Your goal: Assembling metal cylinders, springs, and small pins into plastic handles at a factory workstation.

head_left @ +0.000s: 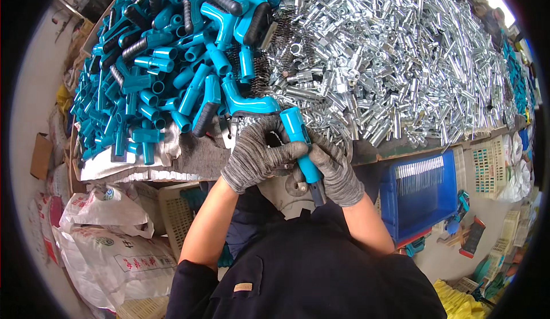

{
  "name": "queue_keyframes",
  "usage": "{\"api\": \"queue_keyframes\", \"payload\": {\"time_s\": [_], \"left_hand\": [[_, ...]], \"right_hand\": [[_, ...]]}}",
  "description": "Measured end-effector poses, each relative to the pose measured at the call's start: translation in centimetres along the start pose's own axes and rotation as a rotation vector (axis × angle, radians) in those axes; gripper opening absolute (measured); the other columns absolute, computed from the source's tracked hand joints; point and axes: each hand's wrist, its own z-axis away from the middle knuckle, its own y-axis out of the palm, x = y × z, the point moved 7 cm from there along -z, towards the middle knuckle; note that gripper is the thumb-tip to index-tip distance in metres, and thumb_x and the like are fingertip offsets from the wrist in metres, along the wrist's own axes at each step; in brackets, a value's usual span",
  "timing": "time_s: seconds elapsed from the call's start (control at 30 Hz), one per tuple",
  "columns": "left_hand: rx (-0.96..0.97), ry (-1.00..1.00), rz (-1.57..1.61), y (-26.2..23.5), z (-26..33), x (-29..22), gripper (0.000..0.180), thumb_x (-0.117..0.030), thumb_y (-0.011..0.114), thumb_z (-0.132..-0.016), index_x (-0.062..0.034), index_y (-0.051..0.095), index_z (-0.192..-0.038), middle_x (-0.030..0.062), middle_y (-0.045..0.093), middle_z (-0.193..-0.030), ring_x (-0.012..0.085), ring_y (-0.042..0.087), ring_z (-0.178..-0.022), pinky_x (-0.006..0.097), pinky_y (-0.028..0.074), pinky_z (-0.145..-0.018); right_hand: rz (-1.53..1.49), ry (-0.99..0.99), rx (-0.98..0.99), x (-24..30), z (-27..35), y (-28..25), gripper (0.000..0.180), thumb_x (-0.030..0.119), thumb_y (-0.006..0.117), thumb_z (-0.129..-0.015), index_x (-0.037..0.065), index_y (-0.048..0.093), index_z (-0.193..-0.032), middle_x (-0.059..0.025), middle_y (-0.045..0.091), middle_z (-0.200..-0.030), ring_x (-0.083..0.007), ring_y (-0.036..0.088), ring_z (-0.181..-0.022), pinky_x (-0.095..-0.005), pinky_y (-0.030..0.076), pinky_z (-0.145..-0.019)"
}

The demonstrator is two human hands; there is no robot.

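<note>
Your left hand (258, 155) and right hand (335, 173), both in grey knit gloves, hold one teal plastic handle (302, 144) between them at the near edge of the tabletop (195, 158). Your left fingers are curled over its upper half, your right fingers wrapped round its lower half, so the middle of the handle is hidden; only its top end and a dark tip below your right hand show. Whatever sits under your left palm cannot be made out. Just beyond lies a heap of teal handles (172, 61), some with black grips, and to the right a wide heap of silver metal tubes (401, 55), cut off by the rim. A blue crate (421, 196) stands lower right
</note>
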Motion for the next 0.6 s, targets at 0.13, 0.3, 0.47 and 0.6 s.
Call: {"api": "queue_keyframes", "payload": {"time_s": [0.13,0.3,0.47,0.6], "left_hand": [[0.062,-0.007,0.007,0.6,-1.0,0.3,0.032,-0.019,0.079,-0.075,-0.004,0.063,-0.099,0.0035,0.065,-0.088,0.0114,0.06,-0.079,0.028,0.049,-0.071],[0.044,-0.034,0.13,0.5,-1.2,0.8,0.026,-0.021,0.079,-0.077,-0.0052,0.06,-0.085,0.0021,0.062,-0.077,0.0092,0.057,-0.071,0.026,0.047,-0.061],[0.038,0.155,-0.367,-0.4,-0.3,-2.0,0.02,-0.017,0.071,-0.083,-0.0016,0.062,-0.093,0.0084,0.063,-0.079,0.0182,0.06,-0.073,0.033,0.047,-0.066],[-0.222,0.377,-1.146,-1.6,-0.4,-0.1,0.021,-0.019,0.067,-0.08,-0.0103,0.066,-0.099,0.0126,0.065,-0.09,0.0324,0.063,-0.082,0.04,0.05,-0.07]], "right_hand": [[-0.125,0.016,-0.106,-0.9,0.0,-0.8,0.048,0.036,0.058,-0.093,0.01,0.049,-0.131,-0.0051,0.06,-0.093,-0.0132,0.061,-0.072,-0.0266,0.052,-0.056],[-0.383,0.083,-0.007,-2.3,-0.5,0.1,0.049,0.038,0.059,-0.091,0.009,0.05,-0.129,-0.0046,0.06,-0.09,-0.0131,0.06,-0.071,-0.0262,0.052,-0.056],[0.733,-0.298,-0.19,1.7,-0.2,-2.1,0.055,0.041,0.06,-0.09,0.003,0.048,-0.129,-0.0035,0.058,-0.08,-0.0092,0.057,-0.066,-0.0237,0.048,-0.052],[0.062,-0.011,-0.382,0.7,0.0,-4.3,0.042,0.037,0.06,-0.09,0.002,0.056,-0.113,-0.0061,0.061,-0.076,-0.0089,0.056,-0.053,-0.0214,0.046,-0.045]]}}
